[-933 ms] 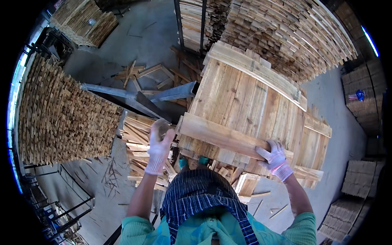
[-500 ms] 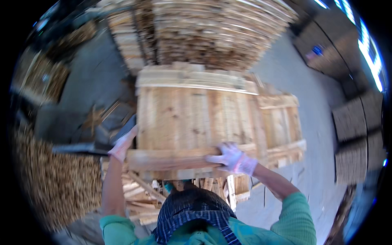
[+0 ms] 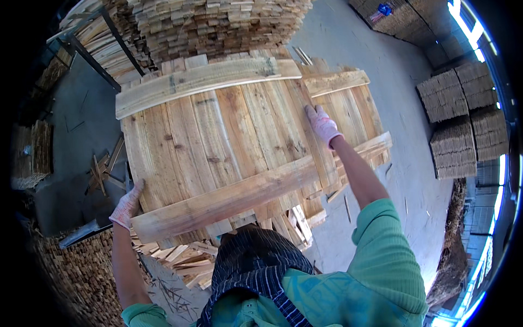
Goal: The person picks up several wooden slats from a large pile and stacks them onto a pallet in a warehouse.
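Observation:
A wooden panel (image 3: 231, 131) of boards laid side by side lies in front of me, with a far crosspiece (image 3: 201, 82) and a near crosspiece (image 3: 229, 197) across it. My left hand (image 3: 127, 207), in a pale pinkish glove, holds the panel's left edge near the close corner; part of its fingers is hidden. My right hand (image 3: 323, 126), gloved alike, lies with fingers stretched out on a narrow board (image 3: 320, 158) at the panel's right side. That board crosses over the near crosspiece's right end. Beyond it is a smaller slatted section (image 3: 348, 111) with crosspieces of its own.
Stacked boards (image 3: 218, 24) rise behind the panel. A dark metal frame (image 3: 90, 57) stands at the far left. Piled wood (image 3: 81, 278) is at the near left, and loose offcuts (image 3: 185, 261) lie below the panel. Bundled stacks (image 3: 449, 117) stand to the right.
My right hand has gone from the near crosspiece to the narrow board, farther right and away from me. My left hand stays at the panel's left edge. The whole view has turned.

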The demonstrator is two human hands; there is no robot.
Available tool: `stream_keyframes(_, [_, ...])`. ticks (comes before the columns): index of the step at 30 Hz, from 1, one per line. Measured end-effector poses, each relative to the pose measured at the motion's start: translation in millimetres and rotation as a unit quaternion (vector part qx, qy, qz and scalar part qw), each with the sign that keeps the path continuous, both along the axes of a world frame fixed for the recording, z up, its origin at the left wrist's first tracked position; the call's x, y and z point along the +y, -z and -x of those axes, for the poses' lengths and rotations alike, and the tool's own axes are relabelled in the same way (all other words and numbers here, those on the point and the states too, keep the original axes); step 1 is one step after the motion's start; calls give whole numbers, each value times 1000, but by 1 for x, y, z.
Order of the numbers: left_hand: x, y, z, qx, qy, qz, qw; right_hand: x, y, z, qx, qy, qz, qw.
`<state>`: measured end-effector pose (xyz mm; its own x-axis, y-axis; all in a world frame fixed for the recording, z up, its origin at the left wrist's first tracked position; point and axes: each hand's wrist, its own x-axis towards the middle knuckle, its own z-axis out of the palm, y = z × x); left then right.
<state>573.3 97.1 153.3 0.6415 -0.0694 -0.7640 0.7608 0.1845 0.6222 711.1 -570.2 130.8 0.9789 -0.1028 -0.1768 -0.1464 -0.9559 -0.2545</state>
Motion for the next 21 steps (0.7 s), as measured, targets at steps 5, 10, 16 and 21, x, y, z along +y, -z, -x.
stream_keyframes(5, [-10, -15, -9, 17, 33, -5, 999, -32, 3, -6, -68, -192, 125, 971])
stream_keyframes(10, [5, 5, -6, 8, 30, -10, 999, 28, -42, -2, 4, 64, -76, 995])
stream_keyframes(16, [-20, -31, -18, 20, 32, 12, 999, 1, -21, 16, -55, 88, -160, 982])
stream_keyframes(21, [-8, -19, 1, 3, 44, -74, 996, 30, -52, -8, 30, 132, -175, 975])
